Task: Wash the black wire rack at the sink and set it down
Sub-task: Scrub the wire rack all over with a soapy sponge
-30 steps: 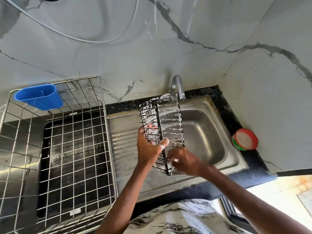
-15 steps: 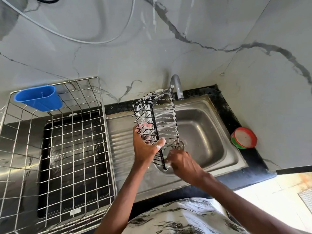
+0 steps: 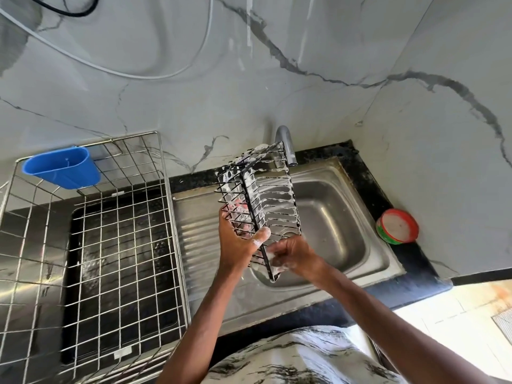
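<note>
Marble wall backs the steel sink [image 3: 349, 217], where the sudsy black wire rack [image 3: 273, 199] hangs tilted above the basin. My left grip [image 3: 240, 246] clasps its side, fingers half hidden behind wires. My right grip [image 3: 294, 253] blurs in foam at its lower end, and I cannot tell its hold.

Bright, soft daylight fills the scene, strongest past the front right corner of the counter [image 3: 415, 261], where the floor [image 3: 454, 309] washes out to near white. The marble wall [image 3: 346, 112] is evenly lit with no hard shadows, the steel sink [image 3: 357, 225] carries a soft sheen, and the steel tray [image 3: 27, 289] at the counter's left edge throws pale glare. Wide-angle distortion bows the wire basket [image 3: 110, 245] and the wall's veins toward the picture edges, and the right hand [image 3: 291, 254] and the lower end of the black wire rack [image 3: 266, 200] are slightly smeared by motion.
</note>
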Demonstrator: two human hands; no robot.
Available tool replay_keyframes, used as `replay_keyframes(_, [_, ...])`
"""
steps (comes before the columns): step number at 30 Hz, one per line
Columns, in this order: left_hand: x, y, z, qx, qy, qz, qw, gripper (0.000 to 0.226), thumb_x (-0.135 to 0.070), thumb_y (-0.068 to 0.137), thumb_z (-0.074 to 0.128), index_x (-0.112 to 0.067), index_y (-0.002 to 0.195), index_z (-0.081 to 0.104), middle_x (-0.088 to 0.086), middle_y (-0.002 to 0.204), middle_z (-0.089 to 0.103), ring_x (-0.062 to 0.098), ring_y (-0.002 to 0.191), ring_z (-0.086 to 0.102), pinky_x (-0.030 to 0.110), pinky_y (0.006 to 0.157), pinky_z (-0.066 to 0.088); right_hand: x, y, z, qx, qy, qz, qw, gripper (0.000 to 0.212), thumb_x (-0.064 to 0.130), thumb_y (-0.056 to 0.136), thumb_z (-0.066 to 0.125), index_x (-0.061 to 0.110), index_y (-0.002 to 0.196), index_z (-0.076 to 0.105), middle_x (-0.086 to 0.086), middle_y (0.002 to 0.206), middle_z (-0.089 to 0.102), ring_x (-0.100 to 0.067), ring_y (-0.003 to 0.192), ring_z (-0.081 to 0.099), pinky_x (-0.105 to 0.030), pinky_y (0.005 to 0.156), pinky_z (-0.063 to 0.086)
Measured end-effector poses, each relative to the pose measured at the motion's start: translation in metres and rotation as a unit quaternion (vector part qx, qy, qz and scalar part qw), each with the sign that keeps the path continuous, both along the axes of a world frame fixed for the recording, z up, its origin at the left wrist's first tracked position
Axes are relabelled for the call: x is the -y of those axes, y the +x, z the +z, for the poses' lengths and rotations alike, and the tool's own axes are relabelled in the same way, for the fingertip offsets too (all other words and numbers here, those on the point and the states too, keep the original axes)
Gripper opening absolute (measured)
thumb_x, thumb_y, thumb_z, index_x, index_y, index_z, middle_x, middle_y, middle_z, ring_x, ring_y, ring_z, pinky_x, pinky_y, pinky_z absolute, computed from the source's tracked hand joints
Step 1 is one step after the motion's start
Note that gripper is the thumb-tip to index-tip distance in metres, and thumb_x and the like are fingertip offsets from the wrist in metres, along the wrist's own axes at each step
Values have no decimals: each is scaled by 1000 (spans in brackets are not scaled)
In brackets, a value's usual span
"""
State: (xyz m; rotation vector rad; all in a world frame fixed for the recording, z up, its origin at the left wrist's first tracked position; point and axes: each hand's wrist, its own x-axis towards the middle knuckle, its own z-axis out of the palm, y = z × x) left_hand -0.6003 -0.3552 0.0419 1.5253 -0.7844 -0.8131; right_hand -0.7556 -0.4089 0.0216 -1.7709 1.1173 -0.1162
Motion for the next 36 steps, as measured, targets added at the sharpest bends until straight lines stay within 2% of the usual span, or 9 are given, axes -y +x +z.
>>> replay_keyframes(3, [0, -2, 0, -16, 4, -10, 1000, 73, -11, 61, 84, -17, 125, 48, -3, 117, 58, -17, 94, 58, 11, 85, 49, -7, 9, 3, 3, -77, 22, 997, 43, -18, 81, 63, 22, 65, 69, 29, 62, 62, 10, 46, 53, -8, 46, 38])
replay_keyframes(6, [0, -3, 2, -13, 17, -12, 1000, 71, -13, 61, 83, -19, 123, 48, -8, 115, 57, -19, 95, 57, 8, 86, 46, -5, 15, 1, -10, -182, -9, 983, 24, -13, 81, 65, 0, 97, 77, 4, 95, 72, 4, 72, 61, 2, 54, 40])
replay_keyframes(9, [0, 0, 6, -8, 32, -3, 999, 73, -17, 62, 83, -17, 126, 49, -6, 117, 60, -17, 98, 58, 5, 88, 43, -8, 16, -3, 8, -193, 51, 980, 23, -17, 74, 68, -5, 92, 74, -15, 92, 74, -14, 76, 66, -13, 57, 43])
replay_keyframes(13, [-3, 6, 9, -38, 77, 8, 996, 78, -34, 61, 83, -21, 130, 48, -7, 124, 55, -3, 112, 53, 27, 106, 40, -3, 6, 10, 41, -91, 76, 992, 36, -13, 76, 75, 22, 86, 78, 9, 83, 70, 12, 64, 64, -6, 54, 46])
replay_keyframes(17, [-3, 8, 13, -83, 100, 19, 991, 85, -30, 62, 78, -12, 139, 47, 7, 138, 55, 15, 126, 54, 44, 115, 39, 18, -1, 20, 129, 32, 23, 991, 34, -12, 83, 71, 19, 94, 80, 6, 84, 78, -6, 47, 56, -22, 44, 43])
replay_keyframes(19, [-3, 7, 16, -95, 102, 13, 990, 72, -26, 61, 77, -22, 127, 52, 3, 128, 61, 12, 117, 59, 36, 103, 44, 24, -2, 21, 139, 10, -62, 988, 36, -17, 84, 65, 15, 92, 78, 4, 79, 77, -6, 41, 50, -19, 39, 38])
replay_keyframes(24, [-2, 1, 20, -165, 142, 3, 976, 95, -47, 48, 74, -15, 131, 42, 11, 127, 61, 15, 110, 60, 32, 92, 45, 25, 3, 24, 83, 7, -167, 982, 46, -15, 88, 60, 29, 90, 72, 0, 101, 77, -10, 55, 66, -28, 45, 52])
replay_keyframes(29, [-2, 5, 13, -193, 150, 29, 969, 87, -42, 56, 71, 3, 128, 51, 17, 119, 70, 21, 112, 62, 62, 116, 33, 19, -24, 27, 229, 170, -275, 918, 35, -15, 93, 50, 5, 113, 71, -10, 113, 74, -25, 103, 73, -37, 75, 62])
replay_keyframes(36, [2, 14, 18, -260, 125, 80, 954, 86, -45, 62, 65, -4, 136, 50, 22, 152, 47, 38, 142, 44, 67, 120, 28, 11, -44, 20, 270, 192, -344, 878, 26, 9, 104, 48, 5, 121, 68, -15, 112, 74, -25, 96, 72, -28, 66, 58])
